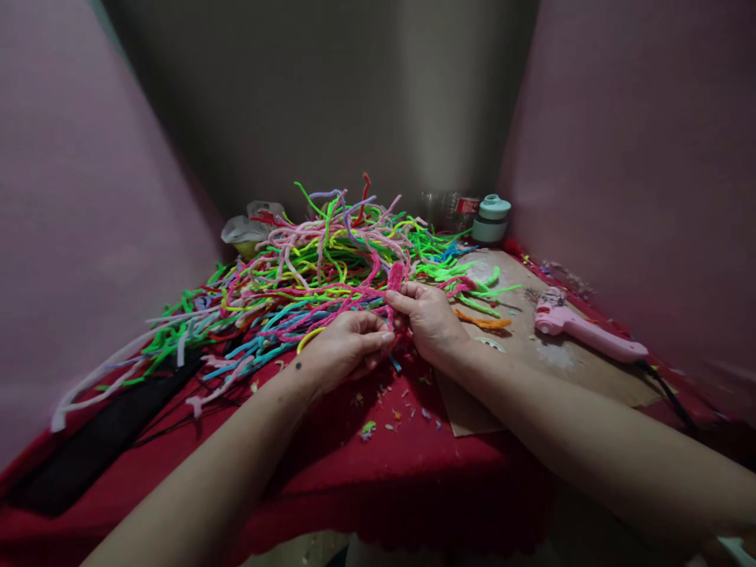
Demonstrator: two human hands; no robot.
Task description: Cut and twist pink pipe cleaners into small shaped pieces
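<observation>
Between my two hands is a bright pink pipe cleaner (395, 276), its upper part bent into a thick, folded shape. My right hand (428, 315) pinches it just below that folded part. Close by on the left, my left hand (360, 342) is closed with thumb and fingertips on its lower end; the fingers partly hide the grip. Right behind both hands lies a big tangled heap of pipe cleaners (319, 260) in green, pink, yellow, blue and red.
On the right, a pink glue gun (584, 331) rests on a brown board (549, 370) near an orange twisted piece (484, 320). A pale green-capped container (491, 219) and a clear bottle (466, 206) stand behind. Fuzzy scraps (368, 430) dot the red cloth (331, 465). Pink walls flank both sides.
</observation>
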